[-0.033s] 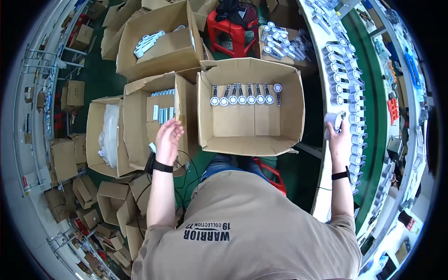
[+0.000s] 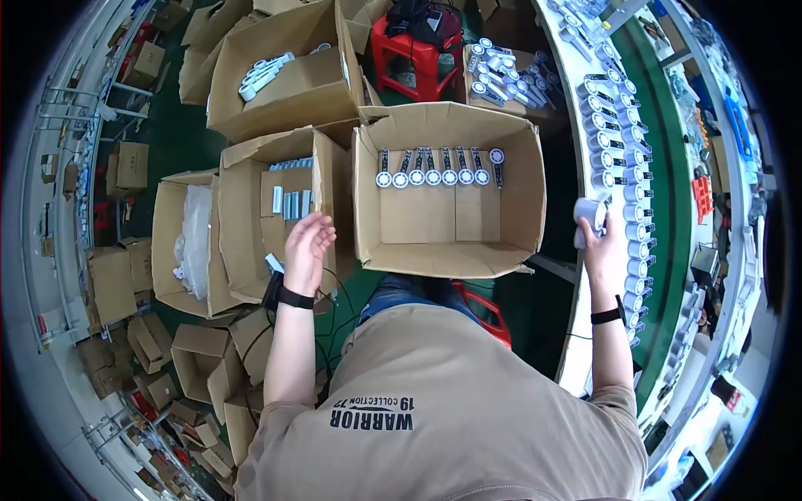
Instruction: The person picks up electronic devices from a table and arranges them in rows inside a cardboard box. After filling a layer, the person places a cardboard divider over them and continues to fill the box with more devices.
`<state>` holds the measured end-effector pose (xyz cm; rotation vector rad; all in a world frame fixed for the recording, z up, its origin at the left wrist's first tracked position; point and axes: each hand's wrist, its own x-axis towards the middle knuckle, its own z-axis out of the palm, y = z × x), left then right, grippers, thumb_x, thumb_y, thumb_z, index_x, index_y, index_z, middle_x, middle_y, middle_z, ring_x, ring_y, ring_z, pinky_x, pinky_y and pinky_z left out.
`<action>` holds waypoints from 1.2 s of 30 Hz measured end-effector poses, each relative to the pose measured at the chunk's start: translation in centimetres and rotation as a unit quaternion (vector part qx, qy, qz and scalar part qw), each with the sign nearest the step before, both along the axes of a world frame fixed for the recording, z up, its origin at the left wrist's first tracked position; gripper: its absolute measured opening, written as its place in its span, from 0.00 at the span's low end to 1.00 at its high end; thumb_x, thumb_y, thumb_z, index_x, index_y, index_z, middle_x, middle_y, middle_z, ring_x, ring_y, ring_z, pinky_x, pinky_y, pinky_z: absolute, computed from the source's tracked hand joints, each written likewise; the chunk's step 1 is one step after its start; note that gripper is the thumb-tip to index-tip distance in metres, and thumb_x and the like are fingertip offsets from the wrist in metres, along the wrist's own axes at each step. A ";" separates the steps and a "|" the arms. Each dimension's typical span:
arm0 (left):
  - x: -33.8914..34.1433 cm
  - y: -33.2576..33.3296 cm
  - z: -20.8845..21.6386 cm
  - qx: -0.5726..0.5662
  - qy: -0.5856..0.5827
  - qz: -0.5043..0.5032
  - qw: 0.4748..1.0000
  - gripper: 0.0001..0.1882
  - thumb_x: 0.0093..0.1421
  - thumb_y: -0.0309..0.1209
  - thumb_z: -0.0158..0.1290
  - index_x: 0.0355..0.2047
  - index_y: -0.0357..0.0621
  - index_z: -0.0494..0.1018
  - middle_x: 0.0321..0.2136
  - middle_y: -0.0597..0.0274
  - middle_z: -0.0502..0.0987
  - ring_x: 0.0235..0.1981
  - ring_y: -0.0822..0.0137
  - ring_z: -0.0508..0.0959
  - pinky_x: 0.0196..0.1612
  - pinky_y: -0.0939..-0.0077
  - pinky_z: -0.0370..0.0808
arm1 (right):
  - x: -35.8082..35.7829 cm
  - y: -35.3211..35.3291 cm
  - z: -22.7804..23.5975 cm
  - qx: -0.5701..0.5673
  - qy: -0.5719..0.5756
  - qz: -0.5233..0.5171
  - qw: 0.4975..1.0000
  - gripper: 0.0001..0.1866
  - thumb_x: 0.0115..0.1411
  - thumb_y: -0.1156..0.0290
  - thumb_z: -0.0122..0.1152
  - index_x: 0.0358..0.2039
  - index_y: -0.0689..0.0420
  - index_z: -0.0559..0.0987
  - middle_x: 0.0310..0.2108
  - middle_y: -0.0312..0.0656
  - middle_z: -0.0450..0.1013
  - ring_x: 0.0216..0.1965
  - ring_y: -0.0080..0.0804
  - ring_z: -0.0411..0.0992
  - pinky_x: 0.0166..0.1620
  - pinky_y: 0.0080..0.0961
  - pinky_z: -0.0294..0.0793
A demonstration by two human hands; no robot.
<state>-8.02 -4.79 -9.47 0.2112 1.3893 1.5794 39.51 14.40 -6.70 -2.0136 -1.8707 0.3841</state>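
White cylindrical part point(image 2: 590, 214) sits in the right hand point(image 2: 603, 244), fingers curled around its lower end, at the near edge of the white bench point(image 2: 570, 351). Its detail is too small to make out, and the fingertips are hidden behind it. Left hand point(image 2: 307, 244) hangs empty with fingers loosely spread over the flap of a narrow carton point(image 2: 251, 225). Between the hands stands a large open carton point(image 2: 451, 188) with a row of round-headed parts point(image 2: 434, 174) along its far wall. More like parts point(image 2: 622, 179) line the bench edge.
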 end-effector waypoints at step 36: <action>-3.8 -11.1 -11.0 -0.200 -0.274 -0.076 0.938 0.13 0.64 0.24 0.43 0.49 0.36 0.67 0.44 0.54 0.74 0.42 0.67 0.74 0.49 0.73 0.70 | -35.3 -7.7 -77.4 -0.465 0.323 -0.147 0.811 0.26 0.63 0.54 0.41 0.50 0.62 0.73 0.51 0.49 0.71 0.51 0.40 0.70 0.51 0.33 0.69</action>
